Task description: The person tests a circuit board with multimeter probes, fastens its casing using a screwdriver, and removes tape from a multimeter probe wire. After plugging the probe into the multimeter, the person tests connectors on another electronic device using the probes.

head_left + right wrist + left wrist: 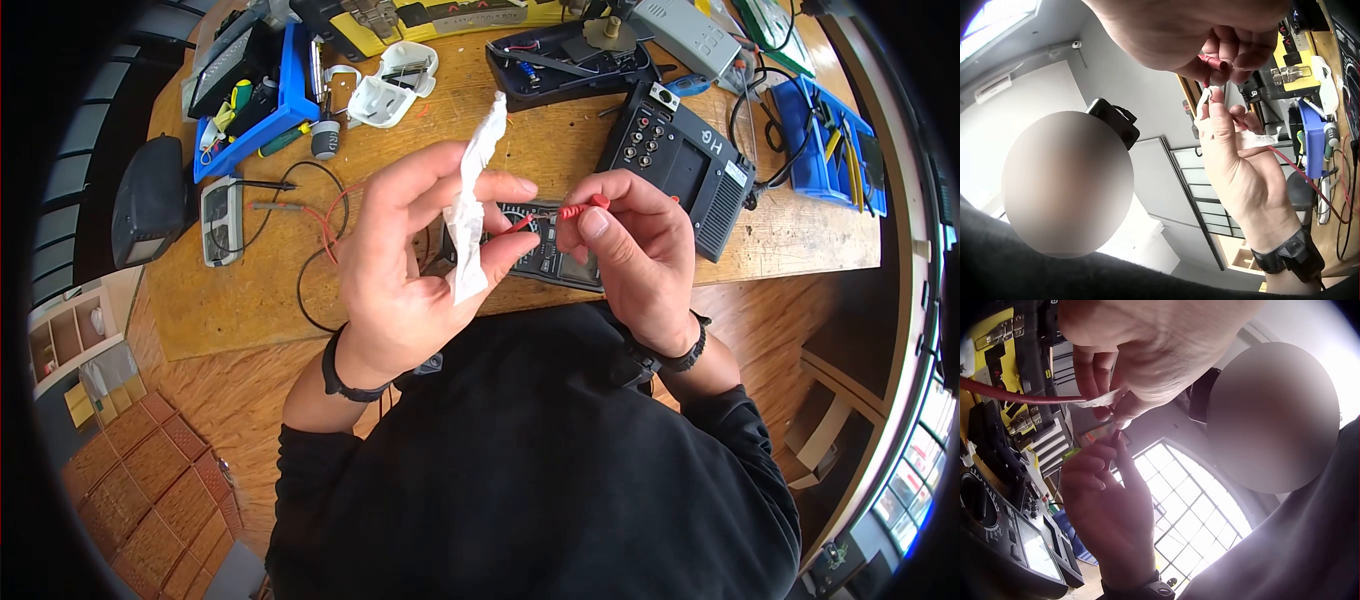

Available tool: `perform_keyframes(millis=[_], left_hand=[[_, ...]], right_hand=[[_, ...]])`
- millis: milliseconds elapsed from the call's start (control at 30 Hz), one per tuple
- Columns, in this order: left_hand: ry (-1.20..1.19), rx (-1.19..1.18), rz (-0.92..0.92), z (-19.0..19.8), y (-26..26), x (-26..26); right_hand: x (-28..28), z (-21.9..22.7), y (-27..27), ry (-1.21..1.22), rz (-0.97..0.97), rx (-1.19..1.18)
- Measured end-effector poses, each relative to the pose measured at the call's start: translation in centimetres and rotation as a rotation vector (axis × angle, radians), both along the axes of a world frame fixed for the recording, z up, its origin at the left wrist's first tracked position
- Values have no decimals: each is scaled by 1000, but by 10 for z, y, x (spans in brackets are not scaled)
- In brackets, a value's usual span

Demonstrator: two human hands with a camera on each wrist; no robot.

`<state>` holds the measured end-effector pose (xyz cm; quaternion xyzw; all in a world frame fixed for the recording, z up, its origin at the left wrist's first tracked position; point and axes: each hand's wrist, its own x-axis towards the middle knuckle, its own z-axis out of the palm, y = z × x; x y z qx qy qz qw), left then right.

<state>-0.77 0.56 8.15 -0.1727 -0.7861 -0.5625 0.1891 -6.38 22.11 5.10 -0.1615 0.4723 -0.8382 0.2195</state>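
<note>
Between thumb and fingers, my left hand (395,265) pinches a red wire (521,224); a crumpled white strip of tissue (467,232) lies along that hand. My right hand (648,245) holds a red plug with a ribbed sleeve (571,211) in its thumb and fingers. Bare metal shows between the wire and the plug, where both hands' fingertips come close together. Below the hands lies a black multimeter (549,261), partly covered by them; its dial (979,499) shows in the left wrist view. From the left hand, the red lead (1291,164) trails down towards the table.
On the wooden table (200,320), a grey meter (221,222) with looped leads stands left, near a blue tool bin (294,95). Further back are an open white case (394,84) and a black tray of parts (520,78). A black device marked HQ (690,165) lies right.
</note>
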Motion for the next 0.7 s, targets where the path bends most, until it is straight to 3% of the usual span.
perform_keyframes(millis=[233, 400, 700], left_hand=[[23, -68, 27, -2, 5, 2], [79, -69, 150, -12, 7, 5], [79, -149, 136, -24, -1, 29]], right_hand=[[4, 3, 1, -1, 2, 24], [8, 3, 1, 13, 9, 80], [19, -12, 5, 162, 73, 240]])
